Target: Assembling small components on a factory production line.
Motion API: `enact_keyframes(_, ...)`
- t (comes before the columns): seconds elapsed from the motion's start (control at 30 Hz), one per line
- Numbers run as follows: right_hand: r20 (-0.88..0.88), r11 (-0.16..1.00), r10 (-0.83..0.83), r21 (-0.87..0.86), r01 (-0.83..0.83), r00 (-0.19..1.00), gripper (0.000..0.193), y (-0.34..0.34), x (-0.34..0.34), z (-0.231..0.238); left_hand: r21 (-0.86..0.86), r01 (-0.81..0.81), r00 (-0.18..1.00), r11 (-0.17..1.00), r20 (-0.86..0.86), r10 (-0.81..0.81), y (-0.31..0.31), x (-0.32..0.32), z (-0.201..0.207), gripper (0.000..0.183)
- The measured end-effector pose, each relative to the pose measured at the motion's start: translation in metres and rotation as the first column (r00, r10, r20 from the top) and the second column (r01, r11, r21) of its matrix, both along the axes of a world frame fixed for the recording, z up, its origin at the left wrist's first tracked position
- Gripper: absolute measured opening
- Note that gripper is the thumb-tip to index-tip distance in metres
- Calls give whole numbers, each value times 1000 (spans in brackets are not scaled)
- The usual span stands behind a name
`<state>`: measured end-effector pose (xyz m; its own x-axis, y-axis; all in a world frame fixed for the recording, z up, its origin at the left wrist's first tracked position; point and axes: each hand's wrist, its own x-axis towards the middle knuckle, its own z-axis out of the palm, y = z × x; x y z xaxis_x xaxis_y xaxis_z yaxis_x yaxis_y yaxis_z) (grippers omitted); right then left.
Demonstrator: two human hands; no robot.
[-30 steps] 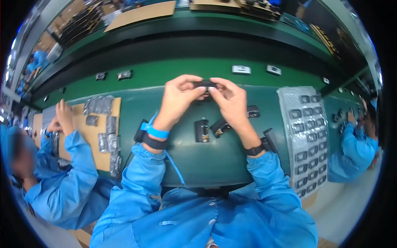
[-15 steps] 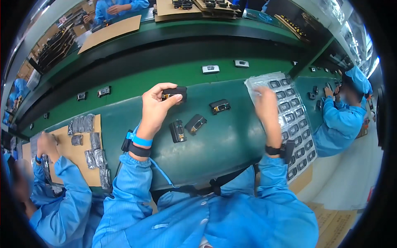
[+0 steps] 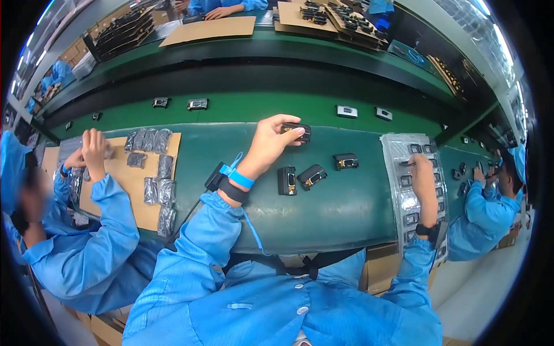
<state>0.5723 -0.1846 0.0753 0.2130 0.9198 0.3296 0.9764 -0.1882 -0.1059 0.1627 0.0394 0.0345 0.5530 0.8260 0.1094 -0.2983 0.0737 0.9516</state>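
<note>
Black device (image 3: 296,131), small and boxy, sits pinched in the fingers (image 3: 288,134) of the left hand (image 3: 270,143), at the far side of the green desk (image 3: 346,207), up and left of three similar devices (image 3: 312,175) lying loose near the middle. Right hand (image 3: 422,177) reaches out over a clear plastic tray (image 3: 404,151) of small parts at the desk's right end, fingers curled down onto a pocket, though I cannot tell if they hold anything. To the left, a neighbour in a blue coat handles wrapped parts on a cardboard sheet (image 3: 118,167).
</note>
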Motion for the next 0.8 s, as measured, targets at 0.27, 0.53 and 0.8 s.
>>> enact_keyframes(0.27, -513, 885, 462, 214, -414, 723, 25, 78, -160, 33, -44, 30, 999, 999, -19, -30, -2, 0, -1, 35)
enact_keyframes(0.53, -582, 828, 555, 319, -460, 594, 23, 139, -211, 1, -39, 110, 992, 993, 68, -107, -11, 4, 4, 35)
enact_keyframes(0.8, -771, 873, 488, 436, -221, 408, 25, 147, -225, -34, -28, 22, 992, 999, 121, -18, -8, 4, -4, 31)
